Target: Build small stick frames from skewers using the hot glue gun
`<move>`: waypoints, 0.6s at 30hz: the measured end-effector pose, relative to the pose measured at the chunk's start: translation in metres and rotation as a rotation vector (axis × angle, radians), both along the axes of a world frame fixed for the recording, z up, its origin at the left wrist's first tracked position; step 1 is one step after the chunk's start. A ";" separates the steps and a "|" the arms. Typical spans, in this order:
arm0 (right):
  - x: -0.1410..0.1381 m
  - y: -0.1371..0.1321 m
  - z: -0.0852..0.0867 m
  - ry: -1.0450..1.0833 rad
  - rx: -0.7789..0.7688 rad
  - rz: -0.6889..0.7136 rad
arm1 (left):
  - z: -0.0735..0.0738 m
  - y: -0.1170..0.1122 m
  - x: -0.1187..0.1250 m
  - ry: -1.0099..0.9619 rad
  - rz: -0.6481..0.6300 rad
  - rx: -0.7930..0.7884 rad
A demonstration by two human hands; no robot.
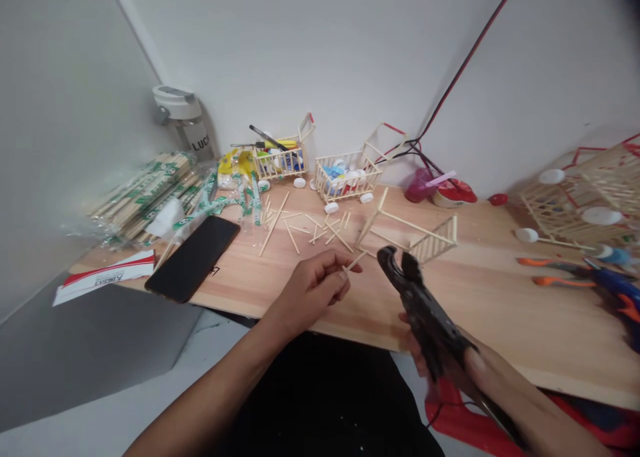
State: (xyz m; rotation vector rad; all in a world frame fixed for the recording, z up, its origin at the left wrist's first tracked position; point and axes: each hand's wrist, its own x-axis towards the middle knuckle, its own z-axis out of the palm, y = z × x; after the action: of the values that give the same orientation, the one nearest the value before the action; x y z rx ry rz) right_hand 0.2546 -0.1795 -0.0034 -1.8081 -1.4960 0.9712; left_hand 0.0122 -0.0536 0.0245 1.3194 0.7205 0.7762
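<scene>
Head view: the left hand pinches a thin wooden stick, while the right hand, well apart, grips black pliers just below an unfinished stick cart frame on the wooden tabletop.

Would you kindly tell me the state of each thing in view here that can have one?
Left hand: pinching a wooden stick
Right hand: gripping black pliers
Black pliers: jaws slightly open
Stick-built cart: upright on wheels, filled with bottle caps
Stick frame: partly built, only one railed side
Phone: lying flat, screen dark
Bottle: upright, lid on
</scene>
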 end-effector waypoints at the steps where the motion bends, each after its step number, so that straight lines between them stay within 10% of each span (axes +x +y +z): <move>1: -0.006 0.006 0.002 0.078 -0.013 0.030 | 0.002 -0.003 -0.003 0.029 0.036 0.034; 18: -0.036 0.065 0.002 0.258 -0.070 0.385 | 0.014 -0.015 -0.029 0.226 0.231 0.176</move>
State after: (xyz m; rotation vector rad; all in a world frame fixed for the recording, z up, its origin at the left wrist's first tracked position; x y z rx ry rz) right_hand 0.2189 -0.1146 -0.0015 -1.3972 -1.6906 1.3982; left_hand -0.0173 -0.0688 0.0385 1.5162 1.0159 0.8997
